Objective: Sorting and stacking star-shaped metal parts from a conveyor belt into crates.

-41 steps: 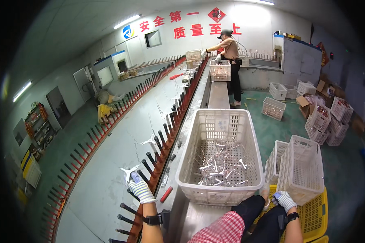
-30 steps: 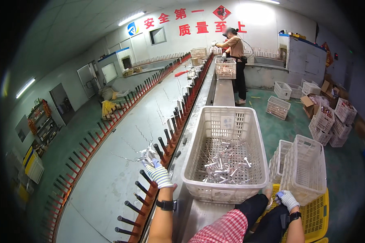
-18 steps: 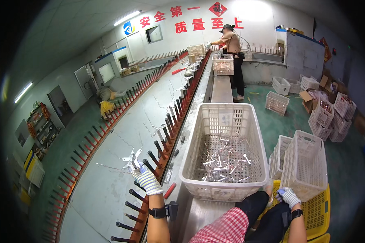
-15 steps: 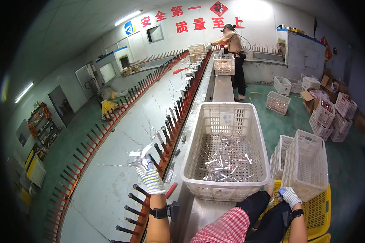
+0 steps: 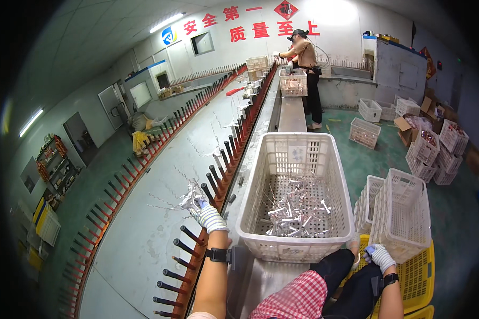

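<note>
Metal parts (image 5: 189, 192): a small cluster of shiny silver pieces, pinched in the left hand (image 5: 206, 215) over the long grey conveyor surface (image 5: 143, 239), just beside its near row of black pegs (image 5: 218, 175).
Left hand: gloved in striped white knit, fingers closed round the cluster; black wristband on the forearm behind it.
Right hand (image 5: 379, 256): gloved alike, low at the person's right side, resting against a white perforated crate (image 5: 404, 212) that stands on a yellow crate (image 5: 418, 276); whether its fingers are curled or spread cannot be told.
Large white basket (image 5: 295, 154): sits on the steel bench between the two hands, holding a loose heap of silver metal pieces (image 5: 295, 210) on its floor.
Pegs: black with red bases, lining both edges of the conveyor into the distance.
Co-worker (image 5: 306, 69): stands at the far end of the bench, hands at another white basket (image 5: 294, 84).
Further white crates (image 5: 426, 149): stacked on the green floor at right.
</note>
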{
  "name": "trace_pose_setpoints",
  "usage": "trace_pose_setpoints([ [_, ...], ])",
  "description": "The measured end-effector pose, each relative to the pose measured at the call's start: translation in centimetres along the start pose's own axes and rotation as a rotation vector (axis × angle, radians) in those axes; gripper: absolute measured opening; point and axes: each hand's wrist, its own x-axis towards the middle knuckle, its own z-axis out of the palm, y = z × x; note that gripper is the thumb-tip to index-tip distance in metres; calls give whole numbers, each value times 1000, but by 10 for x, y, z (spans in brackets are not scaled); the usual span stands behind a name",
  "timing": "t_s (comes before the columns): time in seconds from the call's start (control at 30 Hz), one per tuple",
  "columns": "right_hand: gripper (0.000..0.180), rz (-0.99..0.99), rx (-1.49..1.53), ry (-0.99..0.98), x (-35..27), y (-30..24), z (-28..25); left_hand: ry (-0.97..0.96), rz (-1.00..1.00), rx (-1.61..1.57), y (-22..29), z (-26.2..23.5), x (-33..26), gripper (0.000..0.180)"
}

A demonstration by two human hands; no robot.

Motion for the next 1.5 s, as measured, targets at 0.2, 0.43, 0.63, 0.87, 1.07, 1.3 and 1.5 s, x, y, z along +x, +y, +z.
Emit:
trace_pose_setpoints([
  [0.2, 21, -11, 0, -28, 5, -4, 7, -377, -644, -809, -23, -35, 18, 40],
  [0.43, 21, -26, -26, -32, 1, -1, 6, -282, -926, -1134, -1, -115, 62, 31],
  [0.63, 22, -34, -11, -40, 1, -2, 16, -268, -830, -1254, 10, -88, 70, 21],
  [0.87, 22, -29, -2, 8, -4, 2, 4, -369, -803, -1195, 34, -57, 40, 25],
  [1.07, 23, -34, -27, -12, -7, -4, 11, -561, -788, -1053, -18, -33, 32, 32],
  [1.3, 22, -348, 36, 306, 7, 14, 15, -464, -716, -1349, 3, -135, 50, 24],
  [1.5, 13, -921, 26, 338, -118, -161, 117, -1381, -969, -1983, 37, -209, 51, 50],
])
